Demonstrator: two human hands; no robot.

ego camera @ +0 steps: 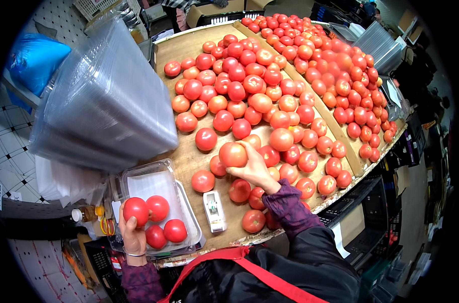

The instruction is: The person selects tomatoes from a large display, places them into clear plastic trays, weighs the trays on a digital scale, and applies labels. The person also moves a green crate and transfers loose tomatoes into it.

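My right hand grips a pale red tomato above the front of a large tomato pile. At the lower left, my left hand has its fingers around a red tomato at the left side of a clear plastic tray. Three more tomatoes sit in the tray's near half, and a white liner sheet shows in its far half. The tray rests on or beside a white flat thing, perhaps a scale, mostly hidden under it.
A tall stack of clear plastic trays leans at the left, above white sheets. A small white tape-dispenser-like device lies right of the tray. One wooden divider separates a second tomato heap. Black crates stand below the table's right edge.
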